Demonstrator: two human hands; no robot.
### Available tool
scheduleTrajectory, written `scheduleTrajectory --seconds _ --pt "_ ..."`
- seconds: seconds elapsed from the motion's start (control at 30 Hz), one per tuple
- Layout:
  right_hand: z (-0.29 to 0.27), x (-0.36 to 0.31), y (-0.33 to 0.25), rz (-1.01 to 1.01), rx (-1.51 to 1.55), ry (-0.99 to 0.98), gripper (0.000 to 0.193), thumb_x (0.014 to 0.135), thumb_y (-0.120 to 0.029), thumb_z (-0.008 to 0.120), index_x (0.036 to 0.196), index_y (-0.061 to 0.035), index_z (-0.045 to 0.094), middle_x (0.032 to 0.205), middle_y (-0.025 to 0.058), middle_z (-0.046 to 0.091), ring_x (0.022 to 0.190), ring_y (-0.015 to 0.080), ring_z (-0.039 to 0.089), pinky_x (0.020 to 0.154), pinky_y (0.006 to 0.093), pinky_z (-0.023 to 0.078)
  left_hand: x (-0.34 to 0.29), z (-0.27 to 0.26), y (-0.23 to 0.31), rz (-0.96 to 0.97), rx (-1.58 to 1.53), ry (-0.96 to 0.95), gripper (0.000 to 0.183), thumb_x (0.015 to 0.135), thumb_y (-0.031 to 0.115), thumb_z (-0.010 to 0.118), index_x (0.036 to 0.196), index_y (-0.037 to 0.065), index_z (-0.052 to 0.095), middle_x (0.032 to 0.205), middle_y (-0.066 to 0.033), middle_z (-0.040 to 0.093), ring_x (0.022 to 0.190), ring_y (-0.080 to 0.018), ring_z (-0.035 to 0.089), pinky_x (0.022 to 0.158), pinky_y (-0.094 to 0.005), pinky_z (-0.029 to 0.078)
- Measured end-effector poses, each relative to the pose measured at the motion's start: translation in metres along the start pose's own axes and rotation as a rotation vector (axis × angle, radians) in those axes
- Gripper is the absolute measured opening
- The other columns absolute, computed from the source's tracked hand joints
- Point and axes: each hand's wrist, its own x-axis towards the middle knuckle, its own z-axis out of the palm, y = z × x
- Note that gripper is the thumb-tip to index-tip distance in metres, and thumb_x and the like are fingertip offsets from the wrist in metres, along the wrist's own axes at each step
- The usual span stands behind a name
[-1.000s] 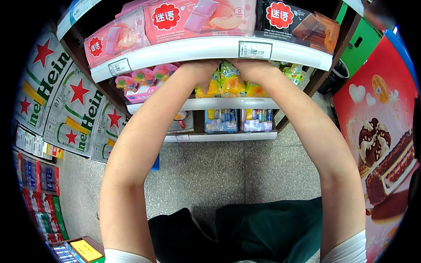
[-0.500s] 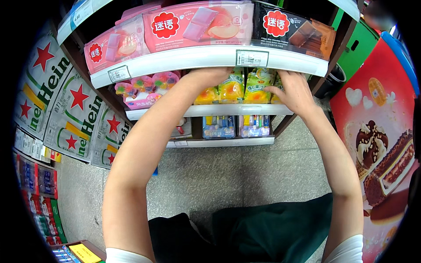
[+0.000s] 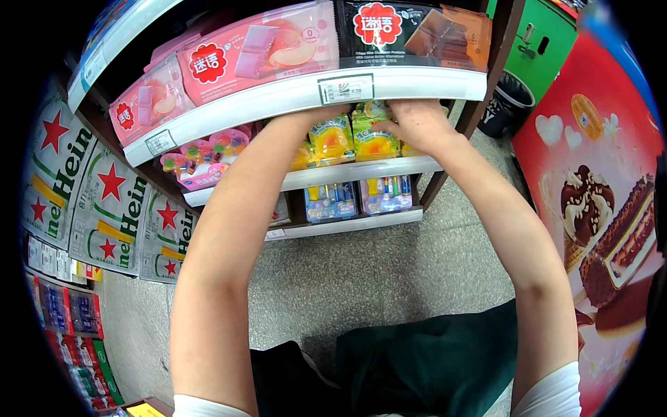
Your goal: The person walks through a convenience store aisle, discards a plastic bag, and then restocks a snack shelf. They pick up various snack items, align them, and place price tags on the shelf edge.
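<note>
Both of my arms reach into the middle level of a store shelf, beneath its white upper edge [image 3: 264,110]. My left hand [image 3: 318,119] is beside a yellow-green snack bag with a peach-coloured fruit picture [image 3: 332,141]; its fingers are hidden under the upper shelf. At the right end of the row, my right hand [image 3: 422,126] is against a similar fruit bag [image 3: 375,144]. Its thumb points left across the front of that bag, while the other fingers go out of sight behind. Whether either hand grips anything is hidden.
Pink packs [image 3: 257,52] and a black chocolate pack [image 3: 410,38] lie on the shelf above. Cup-shaped sweets [image 3: 228,141] stand farther left. Blue boxes [image 3: 331,203] sit below. Beer cartons [image 3: 104,181] are at left; a black bin [image 3: 506,104] and red freezer [image 3: 556,90] at right.
The view has turned, so the shelf sits farther left and tilted. My right hand has come in to the fruit bag, its fingers passing out of sight. The left hand stays under the shelf.
</note>
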Motion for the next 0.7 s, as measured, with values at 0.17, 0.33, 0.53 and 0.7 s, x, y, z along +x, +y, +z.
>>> scheduleTrajectory --seconds 0.17,0.33,0.53,0.7 --pt "0.002 0.002 -0.008 0.019 0.044 -0.008 0.058 0.081 -0.041 0.078 0.123 -0.0038 0.061 0.117 0.0203 0.065 0.114 0.0378 0.060 0.098 0.0466 0.049 -0.004 -0.009 0.000 0.000 0.013 -0.037 0.035 0.091 0.032 0.064 0.121 0.015 0.065 0.122 -0.0118 0.068 0.110 -0.0273 0.065 0.096 -0.0399 0.050" --pt "-0.022 -0.010 -0.007 0.032 0.096 -0.046 0.060 0.081 -0.039 0.079 0.125 -0.0038 0.059 0.120 0.0199 0.064 0.117 0.0382 0.058 0.098 0.0476 0.047 -0.026 -0.018 0.002 -0.036 -0.114 0.000 0.037 0.095 0.035 0.063 0.126 0.015 0.065 0.124 -0.0126 0.067 0.114 -0.0298 0.063 0.098 -0.0403 0.049" --pt "-0.026 -0.059 0.008 0.104 0.009 0.192 0.064 0.083 -0.031 0.077 0.137 -0.0080 0.052 0.131 0.0162 0.056 0.125 0.0363 0.051 0.105 0.0474 0.040 -0.076 -0.029 -0.006 -0.003 -0.155 0.116 0.046 0.099 0.041 0.060 0.132 0.008 0.061 0.130 -0.0186 0.063 0.120 -0.0360 0.059 0.102 -0.0399 0.047" --pt "-0.008 -0.072 0.009 0.172 0.026 0.188 0.074 0.083 -0.028 0.077 0.146 -0.0082 0.044 0.141 0.0181 0.049 0.136 0.0372 0.042 0.112 0.0496 0.035 -0.105 -0.018 0.027 0.036 0.033 0.157 0.056 0.097 0.039 0.062 0.138 0.003 0.054 0.139 -0.0228 0.055 0.137 -0.0386 0.045 0.114 -0.0497 0.033"
